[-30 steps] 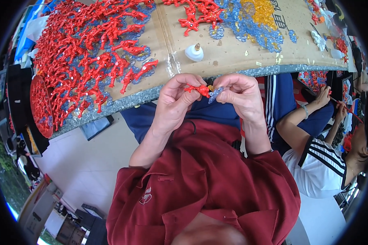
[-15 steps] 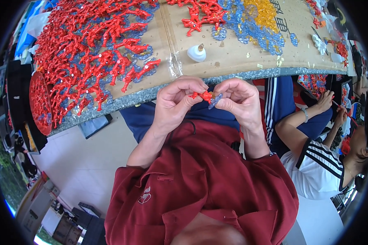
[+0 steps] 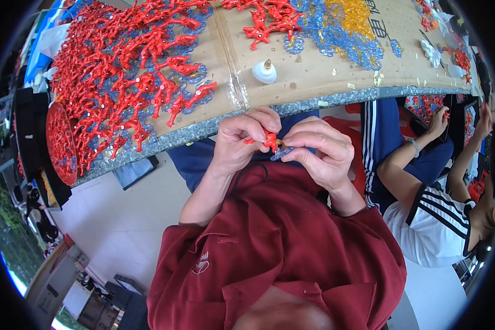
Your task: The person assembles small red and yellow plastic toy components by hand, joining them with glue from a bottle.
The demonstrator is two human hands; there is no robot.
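The left hand (image 3: 239, 140) pinches a small red figure (image 3: 270, 140) between thumb and fingers, on the wearer's side of the white bottle (image 3: 264, 73). The right hand (image 3: 322, 151) grips a clear blue base (image 3: 281, 154) right beside that figure. Cardboard (image 3: 313, 78) lies under the bottle. Left of the bottle spread many red figures (image 3: 140, 82); beyond it, rightward, lie blue pieces (image 3: 344, 48) and yellow pieces (image 3: 355, 21). Well right of the bottle sits a co-worker (image 3: 434, 225).
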